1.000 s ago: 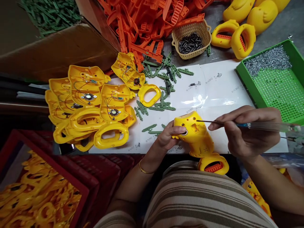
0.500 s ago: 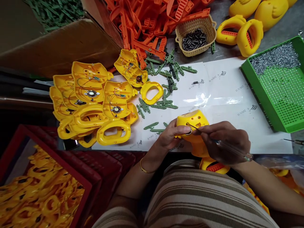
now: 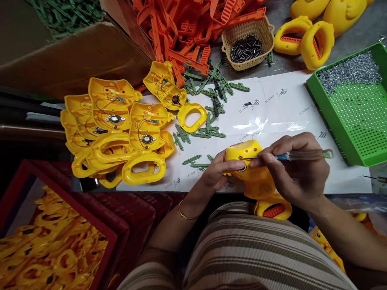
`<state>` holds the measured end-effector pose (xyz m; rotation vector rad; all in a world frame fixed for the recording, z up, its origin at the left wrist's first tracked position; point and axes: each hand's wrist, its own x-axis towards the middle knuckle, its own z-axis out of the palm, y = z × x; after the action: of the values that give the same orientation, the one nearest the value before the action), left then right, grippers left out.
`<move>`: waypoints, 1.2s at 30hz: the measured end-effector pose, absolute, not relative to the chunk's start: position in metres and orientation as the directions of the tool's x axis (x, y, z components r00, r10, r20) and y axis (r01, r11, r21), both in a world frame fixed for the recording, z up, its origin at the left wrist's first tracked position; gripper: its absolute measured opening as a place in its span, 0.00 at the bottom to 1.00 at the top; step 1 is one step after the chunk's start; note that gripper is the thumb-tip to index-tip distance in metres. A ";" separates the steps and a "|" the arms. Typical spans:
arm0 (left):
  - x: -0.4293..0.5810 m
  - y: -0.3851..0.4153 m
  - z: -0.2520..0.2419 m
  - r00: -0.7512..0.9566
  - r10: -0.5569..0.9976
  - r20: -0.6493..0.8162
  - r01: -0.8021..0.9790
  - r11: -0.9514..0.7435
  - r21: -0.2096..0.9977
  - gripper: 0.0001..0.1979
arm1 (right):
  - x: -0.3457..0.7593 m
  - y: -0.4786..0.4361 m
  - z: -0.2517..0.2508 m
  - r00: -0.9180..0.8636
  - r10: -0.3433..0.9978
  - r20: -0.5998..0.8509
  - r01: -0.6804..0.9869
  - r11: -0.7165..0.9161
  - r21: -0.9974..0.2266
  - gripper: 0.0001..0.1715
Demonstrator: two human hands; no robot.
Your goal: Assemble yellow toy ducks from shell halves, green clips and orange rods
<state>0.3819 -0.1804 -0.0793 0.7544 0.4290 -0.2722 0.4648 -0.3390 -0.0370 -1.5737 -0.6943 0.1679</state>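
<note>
My left hand [image 3: 222, 171] grips a yellow plastic toy [image 3: 256, 179] by its head end, thumb lying across it near a round eye. The toy's loop handle [image 3: 273, 207], with an orange ribbed trigger inside, hangs close to my striped shirt. In my right hand [image 3: 298, 169] is a thin screwdriver [image 3: 302, 155] with a clear handle, pinched between thumb and fingers and lying nearly level. Its shaft points left to the toy's face, by a small hole; whether the tip touches I cannot tell.
Open yellow shells [image 3: 115, 102] with wires and speakers are piled at left. Green plastic parts [image 3: 208, 131] lie scattered mid-table. Behind are orange parts [image 3: 187, 24], a basket [image 3: 249, 62] of small dark cylinders and a green tray [image 3: 338, 125] of screws. A red crate [image 3: 111, 249] stands lower left.
My right hand has moved up and right, and the screwdriver has swung from slanting down to nearly level. My left hand keeps the toy in about the same place.
</note>
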 end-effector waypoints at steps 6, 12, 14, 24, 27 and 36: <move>0.382 -0.178 -0.080 0.855 -0.068 -0.514 0.406 0.705 0.582 0.34 | 0.470 -0.344 -0.038 0.822 0.288 0.491 0.482 0.106 -0.869 0.15; 0.384 -0.181 -0.079 0.852 -0.078 -0.518 0.414 0.705 0.576 0.35 | 0.476 -0.350 -0.039 0.760 0.404 0.509 0.537 0.051 -0.842 0.18; 0.384 -0.181 -0.080 0.858 -0.069 -0.509 0.398 0.716 0.573 0.34 | 0.475 -0.349 -0.036 0.750 0.454 0.481 0.543 -0.009 -0.840 0.16; 0.383 -0.181 -0.079 0.854 -0.053 -0.518 0.387 0.730 0.564 0.36 | 0.476 -0.349 -0.044 0.717 0.447 0.535 0.591 0.019 -0.807 0.17; 0.383 -0.182 -0.078 0.846 -0.035 -0.532 0.390 0.721 0.573 0.37 | 0.476 -0.352 -0.041 0.726 0.486 0.487 0.566 -0.019 -0.824 0.16; 0.391 -0.177 -0.080 0.859 -0.066 -0.507 0.389 0.728 0.564 0.39 | 0.514 -0.351 -0.061 0.741 0.255 0.621 0.651 -0.048 -0.757 0.10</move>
<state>0.3912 -0.1771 -0.0797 0.7164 0.4823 -0.2620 0.5135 -0.3510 -0.0607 -1.6283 -0.7416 -0.3744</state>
